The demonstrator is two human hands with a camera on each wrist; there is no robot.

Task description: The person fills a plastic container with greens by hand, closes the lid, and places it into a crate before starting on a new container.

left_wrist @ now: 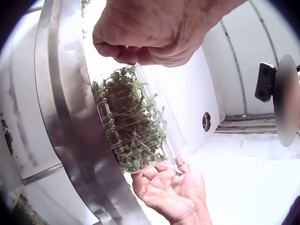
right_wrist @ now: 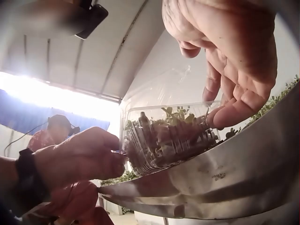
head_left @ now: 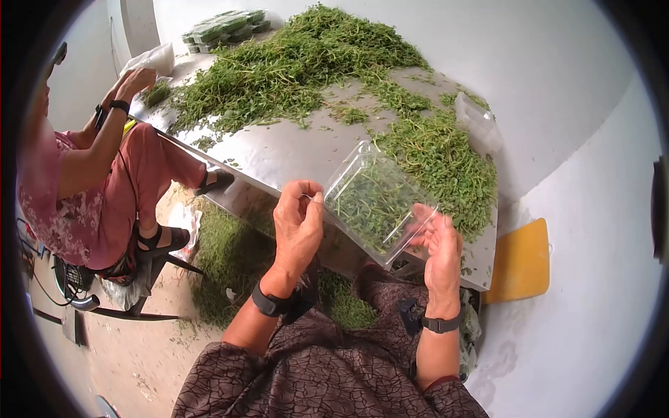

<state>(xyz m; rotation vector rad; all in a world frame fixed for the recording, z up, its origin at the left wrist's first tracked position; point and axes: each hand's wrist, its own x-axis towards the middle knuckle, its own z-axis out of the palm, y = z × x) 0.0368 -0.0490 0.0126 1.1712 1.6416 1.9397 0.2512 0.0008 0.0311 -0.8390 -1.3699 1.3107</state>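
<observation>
A clear plastic clamshell box [head_left: 369, 202] with green sprigs inside is held up over the table's near edge, its lid standing partly raised in the right wrist view. My left hand [head_left: 298, 226] pinches the box's left end between thumb and curled fingers. At the other end my right hand [head_left: 440, 254] has its fingers around the box's edge. Ribbed walls of the box [left_wrist: 133, 122] show in the left wrist view, with the left hand [left_wrist: 150, 35] above and the right hand [left_wrist: 176, 192] below. The right wrist view shows the right hand [right_wrist: 229, 61] touching the rim.
Heaps of greens [head_left: 279, 76] spread over the metal table [head_left: 261, 157]. Filled boxes [head_left: 224, 29] are stacked at the back left, and a clear container [head_left: 478, 124] lies at the right. Another person [head_left: 90, 188] sits at left. A yellow board [head_left: 521, 261] stands at right.
</observation>
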